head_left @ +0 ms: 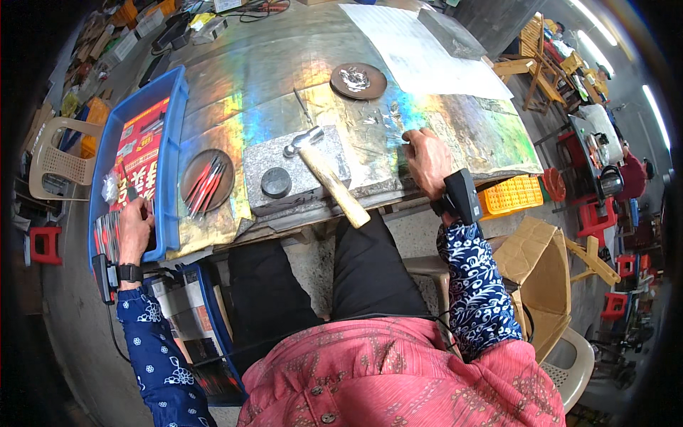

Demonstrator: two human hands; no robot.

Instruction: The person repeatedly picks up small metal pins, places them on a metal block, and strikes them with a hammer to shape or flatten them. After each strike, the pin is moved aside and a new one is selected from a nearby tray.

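Note:
My left hand [135, 229] is down inside the near end of a blue plastic tray [173, 156], fingers curled beside a row of thin red and black strips [107, 235]. Whatever it grips is too small to make out. Over the right part of the table my right hand [429, 164] has its fingers bent together, close to small silvery slivers [393, 114]; I cannot see what is in them. Between the hands, a hammer [331, 178] with a wooden handle rests on a stone block [256, 153], next to a round black puck [276, 183].
A brown dish [226, 164] holds slender red and black pieces. Another dish [377, 92] farther back holds silvery bits. A thin dark rod [302, 105] lies near the block. White sheets [398, 50] cover the far right. Below the table are a yellow basket [512, 196] and a cardboard box [530, 277].

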